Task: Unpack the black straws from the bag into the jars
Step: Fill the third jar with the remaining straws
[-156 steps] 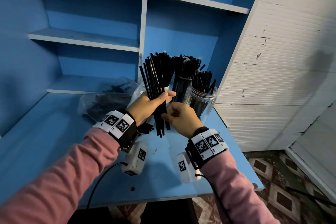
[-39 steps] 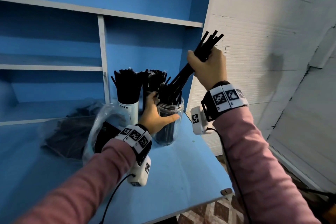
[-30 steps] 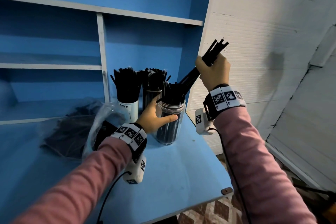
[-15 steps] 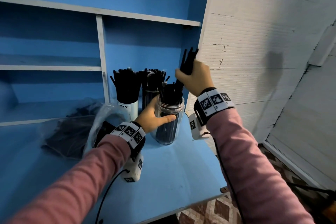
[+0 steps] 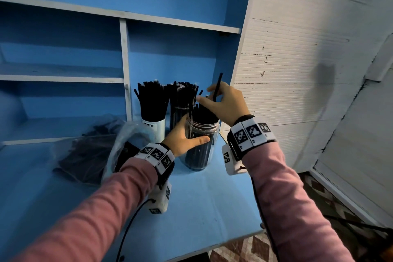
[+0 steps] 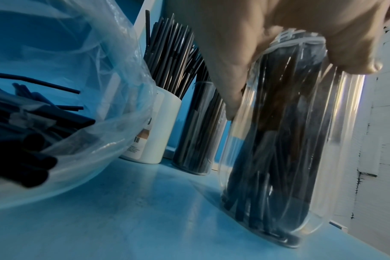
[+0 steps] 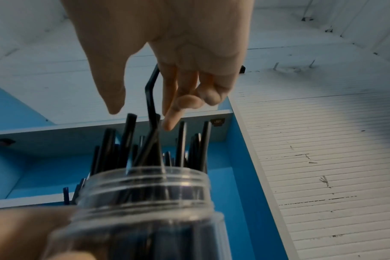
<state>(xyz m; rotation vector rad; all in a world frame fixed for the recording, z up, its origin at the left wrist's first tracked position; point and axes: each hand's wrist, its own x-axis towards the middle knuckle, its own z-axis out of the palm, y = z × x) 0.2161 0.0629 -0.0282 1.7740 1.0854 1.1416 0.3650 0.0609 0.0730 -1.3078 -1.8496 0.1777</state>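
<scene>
My left hand [image 5: 185, 137] grips the side of a clear jar [image 5: 202, 155] standing on the blue desk, thumb in front and fingers behind; the left wrist view shows the same clear jar [image 6: 301, 140] packed with black straws. Just above its mouth my right hand [image 5: 223, 105] holds one bent black straw [image 5: 217, 88] between its fingers, thumb spread aside. From the right wrist, that bent straw [image 7: 150, 98] dips among the straws standing in the jar [image 7: 145, 202]. The clear plastic bag [image 5: 89, 155] of straws lies to the left.
Behind the held jar stand a white container [image 5: 154, 128] and a second clear jar [image 5: 178, 115], both full of straws. Blue shelving [image 5: 125, 66] rises behind them. A white slatted wall [image 5: 297, 91] borders the desk's right edge [image 5: 244, 198].
My right hand came down and left with the bundle of straws. Most of them now stand in the jar, and only one straw stays in its fingers. The left hand kept hold of the jar.
</scene>
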